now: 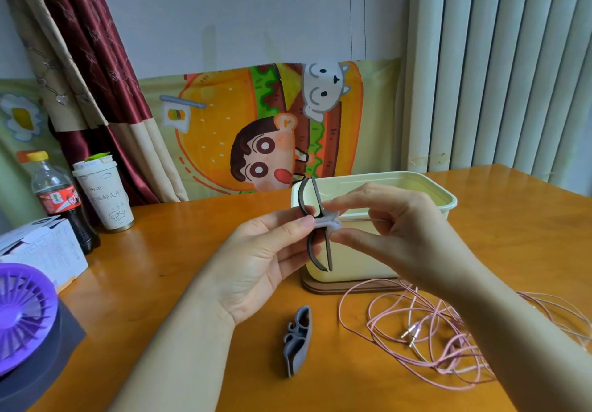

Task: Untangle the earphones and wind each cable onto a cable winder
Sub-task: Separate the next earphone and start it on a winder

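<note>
Over the counter [192,283] the left hand [266,251] pinches a grey cable winder [315,229] in curled fingers, upright, long axis vertical, before a cream box [400,184], while the right hand [394,229] pinches pink cable [448,368] at its middle, the rest tangled rightward

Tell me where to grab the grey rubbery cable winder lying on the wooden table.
Probably pinch the grey rubbery cable winder across its narrow middle from above: it rests on edge on the wooden table, lengthwise away from the person, broad sides facing left and right.
</note>
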`<state>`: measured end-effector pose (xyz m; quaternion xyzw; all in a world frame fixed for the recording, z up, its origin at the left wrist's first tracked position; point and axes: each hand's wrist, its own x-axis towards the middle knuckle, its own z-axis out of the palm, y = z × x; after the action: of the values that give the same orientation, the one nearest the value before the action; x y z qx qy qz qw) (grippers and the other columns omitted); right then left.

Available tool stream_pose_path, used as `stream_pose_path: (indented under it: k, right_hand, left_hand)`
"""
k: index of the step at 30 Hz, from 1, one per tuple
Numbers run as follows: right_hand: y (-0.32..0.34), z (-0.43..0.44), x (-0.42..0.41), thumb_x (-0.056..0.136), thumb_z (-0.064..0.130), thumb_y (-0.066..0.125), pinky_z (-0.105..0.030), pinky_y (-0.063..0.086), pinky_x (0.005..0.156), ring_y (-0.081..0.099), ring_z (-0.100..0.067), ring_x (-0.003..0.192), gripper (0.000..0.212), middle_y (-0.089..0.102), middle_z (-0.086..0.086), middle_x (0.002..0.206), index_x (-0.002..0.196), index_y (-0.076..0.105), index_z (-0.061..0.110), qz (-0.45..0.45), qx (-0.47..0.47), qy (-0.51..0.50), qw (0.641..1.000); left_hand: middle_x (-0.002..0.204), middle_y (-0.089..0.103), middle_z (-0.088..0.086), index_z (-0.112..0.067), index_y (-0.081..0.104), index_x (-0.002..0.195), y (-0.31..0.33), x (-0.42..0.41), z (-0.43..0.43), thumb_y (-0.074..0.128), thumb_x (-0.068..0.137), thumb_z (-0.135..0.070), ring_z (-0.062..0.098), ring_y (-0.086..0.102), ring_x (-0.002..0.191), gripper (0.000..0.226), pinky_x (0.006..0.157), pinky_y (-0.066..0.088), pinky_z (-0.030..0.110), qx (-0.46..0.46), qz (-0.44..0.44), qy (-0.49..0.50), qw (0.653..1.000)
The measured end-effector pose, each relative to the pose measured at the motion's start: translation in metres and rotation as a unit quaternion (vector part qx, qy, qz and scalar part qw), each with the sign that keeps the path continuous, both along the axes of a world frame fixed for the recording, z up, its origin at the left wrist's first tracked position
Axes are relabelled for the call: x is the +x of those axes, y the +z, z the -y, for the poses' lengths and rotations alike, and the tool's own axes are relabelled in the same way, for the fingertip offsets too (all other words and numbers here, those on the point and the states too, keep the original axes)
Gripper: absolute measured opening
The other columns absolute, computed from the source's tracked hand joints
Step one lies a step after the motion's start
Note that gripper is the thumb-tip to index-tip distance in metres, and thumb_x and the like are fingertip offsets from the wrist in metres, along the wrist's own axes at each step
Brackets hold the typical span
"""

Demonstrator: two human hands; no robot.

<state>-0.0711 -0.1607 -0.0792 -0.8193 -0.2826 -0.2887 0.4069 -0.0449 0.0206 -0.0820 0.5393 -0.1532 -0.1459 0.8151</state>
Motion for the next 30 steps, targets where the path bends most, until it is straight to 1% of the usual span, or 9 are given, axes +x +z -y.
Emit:
stream_pose_path:
  k: [5,7,9,12,15,19,25,28,30]
  right_hand:
    - [-0.006,-0.002,0.004,0.078,0.033,0.07,-0.01,0.034,0.053,0.041,-0.001,0.05,0.03,0.061,0.034,0.068,0.108,0.067,0.029,-0.081,0.084,0.033,0.993]
    - [-0.013,-0.004,0.008,0.081,0.043,0.068,-0.036,0.055,0.071,0.064,-0.015,0.071,0.028,0.073,0.015,0.092,0.106,0.071,0.031,-0.112,0.131,0.044,0.984]
    - [-0.022,-0.01,0.012,0.085,0.044,0.065,-0.057,0.05,0.083,0.063,-0.041,0.09,0.016,0.074,0.0,0.093,0.097,0.073,0.036,-0.12,0.136,0.024,0.983]
    - [-0.032,-0.016,0.016,0.091,0.022,0.062,-0.045,0.053,0.07,0.063,-0.031,0.073,0.024,0.072,0.006,0.08,0.084,0.071,0.044,-0.112,0.077,-0.034,0.99]
    - [-0.036,-0.021,0.016,0.092,0.016,0.059,-0.028,0.049,0.065,0.059,-0.014,0.07,0.018,0.07,0.005,0.078,0.091,0.075,0.024,-0.089,-0.022,-0.067,0.994]
    - [-0.035,-0.029,0.016,0.096,0.018,0.05,-0.041,0.052,0.071,0.061,-0.018,0.075,0.02,0.069,-0.002,0.083,0.095,0.07,0.015,-0.087,-0.136,-0.107,0.981]
    - [-0.02,-0.026,0.004,0.098,0.023,0.046,-0.039,0.054,0.075,0.064,-0.017,0.079,0.023,0.069,0.0,0.089,0.104,0.069,0.019,-0.113,-0.2,-0.096,0.968]
    - [-0.009,-0.025,-0.005,0.097,0.027,0.047,-0.039,0.054,0.075,0.065,-0.016,0.079,0.023,0.07,0.001,0.088,0.103,0.069,0.021,-0.121,-0.217,-0.081,0.965]
    - [0.002,-0.021,-0.011,0.097,0.032,0.046,-0.036,0.054,0.073,0.064,-0.012,0.077,0.025,0.069,0.004,0.084,0.099,0.069,0.022,-0.106,-0.2,-0.093,0.97]
  left_hand:
    - [0.098,0.076,0.01,-0.02,0.081,0.077,-0.002,0.001,0.002,0.064,0.069,-0.013,0.014,0.072,0.082,0.02,0.075,0.059,0.022,0.004,0.032,0.031,0.999]
    - [0.099,0.076,0.007,-0.022,0.081,0.079,-0.002,0.002,0.002,0.065,0.069,-0.016,0.012,0.071,0.084,0.02,0.076,0.058,0.021,0.004,0.046,0.05,0.998]
    - [0.096,0.076,0.006,-0.022,0.081,0.077,-0.003,0.004,0.0,0.066,0.069,-0.018,0.011,0.07,0.083,0.018,0.074,0.057,0.02,-0.002,0.053,0.069,0.996]
    - [0.097,0.076,0.005,-0.013,0.078,0.086,-0.006,0.008,-0.003,0.067,0.072,-0.019,0.012,0.071,0.085,0.019,0.07,0.056,0.02,-0.004,0.059,0.074,0.995]
    - [0.099,0.075,0.003,-0.012,0.07,0.1,-0.01,0.012,-0.006,0.069,0.071,-0.023,0.011,0.07,0.088,0.032,0.071,0.054,0.02,0.01,0.063,0.085,0.994]
    - [0.118,0.07,0.007,-0.014,0.069,0.111,-0.016,0.021,-0.01,0.071,0.071,-0.03,0.015,0.065,0.104,0.042,0.085,0.051,0.024,0.05,0.068,0.104,0.991]
    - [0.125,0.067,0.009,-0.011,0.064,0.124,-0.024,0.03,-0.012,0.065,0.09,-0.021,0.021,0.062,0.118,0.035,0.077,0.053,0.017,0.044,0.045,0.13,0.99]
    - [0.12,0.069,0.006,-0.015,0.07,0.116,-0.024,0.025,-0.009,0.065,0.089,-0.021,0.018,0.063,0.114,0.029,0.078,0.053,0.016,0.066,0.061,0.139,0.986]
    - [0.105,0.075,-0.004,-0.029,0.078,0.096,-0.021,0.016,-0.004,0.065,0.087,-0.023,0.008,0.065,0.106,0.017,0.082,0.051,0.018,0.118,0.102,0.153,0.976]
